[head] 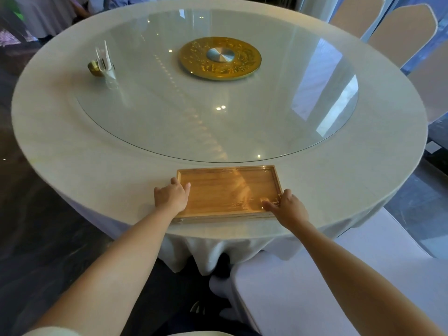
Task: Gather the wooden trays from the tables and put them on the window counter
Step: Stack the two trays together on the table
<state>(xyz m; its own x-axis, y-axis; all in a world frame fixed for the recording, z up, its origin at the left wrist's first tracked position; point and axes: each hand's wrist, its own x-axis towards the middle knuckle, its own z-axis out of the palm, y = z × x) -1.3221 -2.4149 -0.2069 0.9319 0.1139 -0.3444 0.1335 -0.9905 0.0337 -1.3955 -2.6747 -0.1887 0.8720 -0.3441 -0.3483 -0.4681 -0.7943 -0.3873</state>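
One round bench (pixel 72 151) under a white cloth, taken as landmark. One wooden tray (pixel 228 192) at the bench's near edge. Two hands at the tray: one left hand (pixel 171 196) on its left rim, one right hand (pixel 288 208) at its right near corner. One glass turntable (pixel 169 112) centred on the bench. One gold disc (pixel 220 58) at the bench's middle. One gold holder (pixel 100 64) with white contents on the far left of the bench. Three covered chairs visible beyond the bench's far right edge (pixel 402 32); one white-covered chair (pixel 315 275) at its near right.
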